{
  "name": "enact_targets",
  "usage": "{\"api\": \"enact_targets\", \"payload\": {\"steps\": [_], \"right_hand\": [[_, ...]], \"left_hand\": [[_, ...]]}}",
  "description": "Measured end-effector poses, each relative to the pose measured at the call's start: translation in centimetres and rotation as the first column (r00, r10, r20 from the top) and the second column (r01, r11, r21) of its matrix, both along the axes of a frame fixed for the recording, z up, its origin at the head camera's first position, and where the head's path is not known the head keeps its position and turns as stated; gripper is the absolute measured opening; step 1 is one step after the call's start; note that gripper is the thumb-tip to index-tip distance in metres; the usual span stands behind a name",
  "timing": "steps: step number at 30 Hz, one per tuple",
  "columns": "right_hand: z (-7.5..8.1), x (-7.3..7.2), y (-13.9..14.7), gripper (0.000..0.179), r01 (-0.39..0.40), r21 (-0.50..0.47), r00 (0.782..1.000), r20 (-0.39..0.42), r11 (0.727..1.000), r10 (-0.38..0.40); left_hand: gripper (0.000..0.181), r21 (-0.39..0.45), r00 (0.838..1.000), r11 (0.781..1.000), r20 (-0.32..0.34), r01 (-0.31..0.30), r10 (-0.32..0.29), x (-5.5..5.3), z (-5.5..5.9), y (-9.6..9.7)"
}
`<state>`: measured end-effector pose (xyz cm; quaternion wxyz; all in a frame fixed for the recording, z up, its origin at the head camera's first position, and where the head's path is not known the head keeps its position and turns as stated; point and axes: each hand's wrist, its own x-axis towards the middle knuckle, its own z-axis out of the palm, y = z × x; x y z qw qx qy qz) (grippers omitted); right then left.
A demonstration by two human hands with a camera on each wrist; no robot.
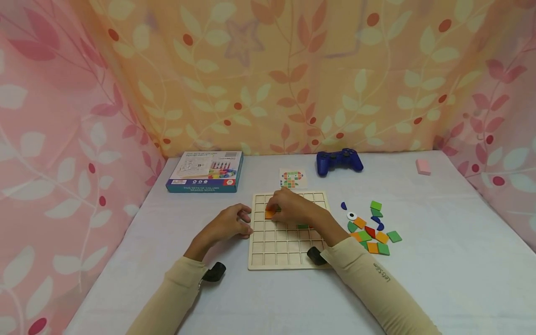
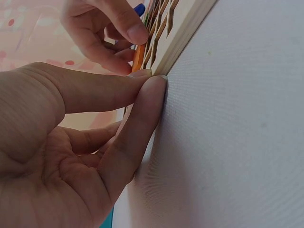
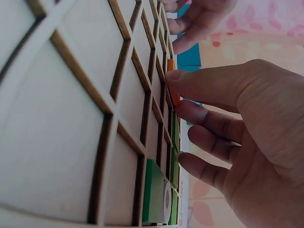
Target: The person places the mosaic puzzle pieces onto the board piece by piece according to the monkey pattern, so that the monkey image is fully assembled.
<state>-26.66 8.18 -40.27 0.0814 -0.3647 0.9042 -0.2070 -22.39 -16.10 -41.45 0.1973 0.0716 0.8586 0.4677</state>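
A square wooden grid board (image 1: pixel 270 248) lies in front of me. At its left edge my left hand (image 1: pixel 229 224) holds the rim between thumb and index finger, the fingertips meeting there in the left wrist view. My right hand (image 1: pixel 295 207) reaches over the board and pinches an orange square tile (image 1: pixel 269 214) at the upper left cells. Seen from the right wrist, the orange tile (image 3: pixel 172 90) lies against the grid under the thumb. Nearer in that view are a green tile (image 3: pixel 153 192) and a white ring piece (image 3: pixel 166 202). My right hand hides part of the board.
Right of the board lie loose tiles in orange, green, red and blue, among them a red tile (image 1: pixel 370 231) and a white ring (image 1: pixel 351 216). Behind it are a picture card (image 1: pixel 293 178) and a blue game controller (image 1: pixel 339 161). A box (image 1: pixel 205 172) and a pink block (image 1: pixel 423 166) lie farther out.
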Motion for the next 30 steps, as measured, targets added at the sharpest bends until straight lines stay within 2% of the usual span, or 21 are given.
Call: {"api": "enact_targets", "payload": {"steps": [7,14,25,30], "right_hand": [[0.1,0.1,0.0,0.028,0.003,-0.002,1.000,0.017,1.000,-0.003],[0.5,0.2,1.0,0.029,-0.012,-0.051,0.999,0.052,0.999,0.014],[1.0,0.6,5.4,0.031,0.100,-0.065,0.989,0.120,0.993,-0.092],[1.1,0.8,7.8,0.031,0.146,-0.025,0.985,0.100,0.989,-0.143]], "left_hand": [[0.057,-0.002,1.000,1.000,-0.002,0.001,-0.001,0.0,0.0,0.0],[0.057,-0.017,1.000,1.000,-0.003,-0.012,0.011,0.1,0.0,0.1],[0.057,-0.017,0.999,1.000,-0.020,-0.026,0.026,0.1,-0.2,0.3],[0.057,-0.022,0.999,0.999,-0.026,-0.025,0.024,0.2,-0.1,0.3]]}}
